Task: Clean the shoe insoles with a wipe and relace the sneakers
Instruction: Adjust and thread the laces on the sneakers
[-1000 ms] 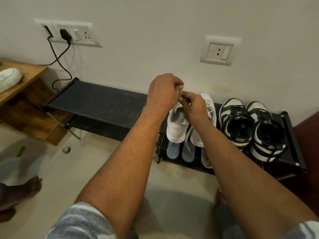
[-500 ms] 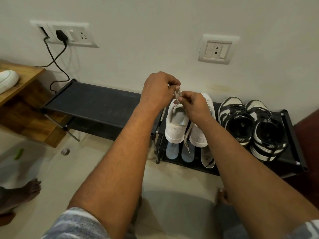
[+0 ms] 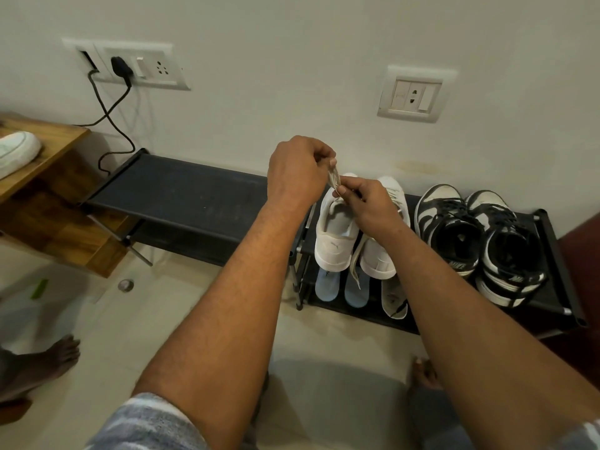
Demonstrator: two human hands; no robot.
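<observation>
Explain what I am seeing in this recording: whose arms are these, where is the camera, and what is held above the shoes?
No machine here: a person wears one camera on the head, so the single view looks down along their own bare arms. The left hand and right hand both pinch what looks like a pale shoelace above a pair of white sneakers standing on a black shoe rack. Beside them sits a black-and-white pair. On the lower shelf lie loose insoles. No wipe is visible.
</observation>
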